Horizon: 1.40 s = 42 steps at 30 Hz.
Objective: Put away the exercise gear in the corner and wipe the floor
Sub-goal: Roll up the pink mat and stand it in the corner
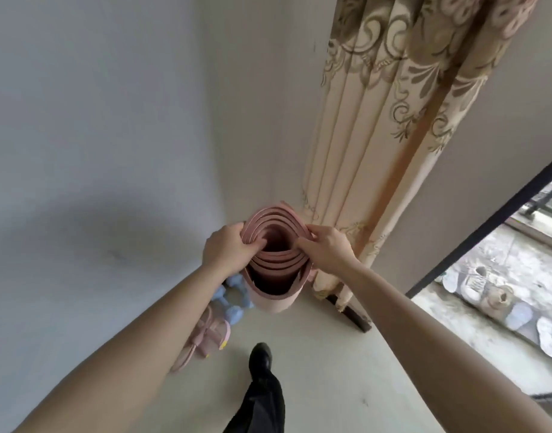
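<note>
Both hands, left hand (227, 250) and right hand (326, 248), gripped the rolled pink mat's (273, 276) top rim, fingers (258, 244) curled inside; it stood upright in the corner beside blue dumbbells (234, 300)

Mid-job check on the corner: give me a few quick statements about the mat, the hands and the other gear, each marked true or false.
1. Both the left hand and the right hand grip the rolled pink mat. True.
2. The mat lies flat on the floor. False: it stands on end in the corner.
3. Blue dumbbells sit left of the mat. True.
4. The curtain hangs left of the mat. False: it hangs to the right.
</note>
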Each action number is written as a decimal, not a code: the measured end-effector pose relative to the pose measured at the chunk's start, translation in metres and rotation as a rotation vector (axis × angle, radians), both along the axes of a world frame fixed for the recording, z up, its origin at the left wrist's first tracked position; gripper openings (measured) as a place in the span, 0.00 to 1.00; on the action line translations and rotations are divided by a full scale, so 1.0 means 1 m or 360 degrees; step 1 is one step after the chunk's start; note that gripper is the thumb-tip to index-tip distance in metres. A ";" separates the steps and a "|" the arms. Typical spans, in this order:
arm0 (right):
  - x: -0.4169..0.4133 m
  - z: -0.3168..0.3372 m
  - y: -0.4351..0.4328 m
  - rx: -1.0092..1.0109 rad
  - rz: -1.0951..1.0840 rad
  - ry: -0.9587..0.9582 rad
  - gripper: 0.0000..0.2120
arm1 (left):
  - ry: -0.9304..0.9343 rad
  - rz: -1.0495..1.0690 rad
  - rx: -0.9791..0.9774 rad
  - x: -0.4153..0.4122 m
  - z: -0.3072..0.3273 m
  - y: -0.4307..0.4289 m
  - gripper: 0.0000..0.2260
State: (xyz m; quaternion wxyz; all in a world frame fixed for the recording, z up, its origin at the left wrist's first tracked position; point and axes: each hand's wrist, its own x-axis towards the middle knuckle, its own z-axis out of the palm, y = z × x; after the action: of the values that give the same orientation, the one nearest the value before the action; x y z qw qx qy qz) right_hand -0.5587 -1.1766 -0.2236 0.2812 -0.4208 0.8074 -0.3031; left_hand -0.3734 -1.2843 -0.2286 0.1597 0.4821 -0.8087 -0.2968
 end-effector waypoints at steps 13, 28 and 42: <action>-0.155 -0.087 -0.255 0.0401 0.0316 -0.0189 0.17 | -0.0196 0.0158 0.0508 -0.150 -0.092 -0.228 0.16; -0.260 -0.294 -0.397 0.0603 0.0461 -0.0498 0.20 | -0.0503 0.0649 0.0852 -0.263 -0.281 -0.336 0.16; -0.264 -0.399 -0.432 0.0688 0.0444 -0.0637 0.09 | -0.0082 0.0854 0.1065 -0.239 -0.385 -0.363 0.25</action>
State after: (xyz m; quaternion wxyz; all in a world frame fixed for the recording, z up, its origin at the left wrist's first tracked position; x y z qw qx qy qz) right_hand -0.8222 -1.6086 -0.6228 0.5559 -0.3900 0.7164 -0.1600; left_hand -0.6120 -1.6472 -0.6131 0.0459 0.7079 -0.5176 -0.4785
